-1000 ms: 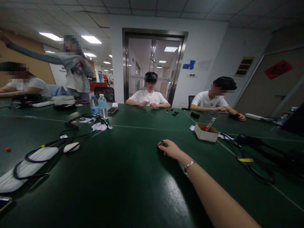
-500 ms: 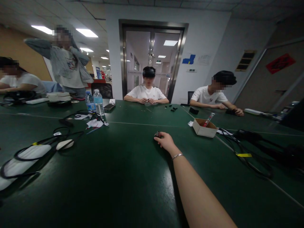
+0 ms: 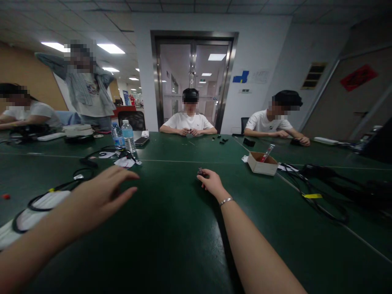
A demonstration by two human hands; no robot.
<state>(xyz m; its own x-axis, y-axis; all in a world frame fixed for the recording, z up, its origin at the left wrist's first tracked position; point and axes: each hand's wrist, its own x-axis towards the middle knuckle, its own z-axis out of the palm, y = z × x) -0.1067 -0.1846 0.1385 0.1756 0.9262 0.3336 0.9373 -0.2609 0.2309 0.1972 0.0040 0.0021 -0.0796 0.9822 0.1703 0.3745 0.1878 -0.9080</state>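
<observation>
Over the middle of the green table (image 3: 171,220), my right hand (image 3: 212,182) is closed around a small dark object (image 3: 200,172) with a shiny, metallic-looking top. The fingers cover most of it, so its kind cannot be made out. My left hand (image 3: 107,192) is on the left, with thumb and fingers apart and nothing between them. Beneath and beyond that hand lie black cables and a white power strip (image 3: 21,223), partly hidden by the arm.
Two water bottles (image 3: 128,136) stand at the back left near crumpled paper (image 3: 125,162). A small cardboard box (image 3: 262,168) holds a red-and-clear item. Black cables (image 3: 324,204) lie on the right. Several people are around the table, and one person (image 3: 88,90) stands at the left.
My left hand has come into view from the lower left, fingers spread. My right hand stays in nearly the same place with the small object. The camera view has shifted slightly.
</observation>
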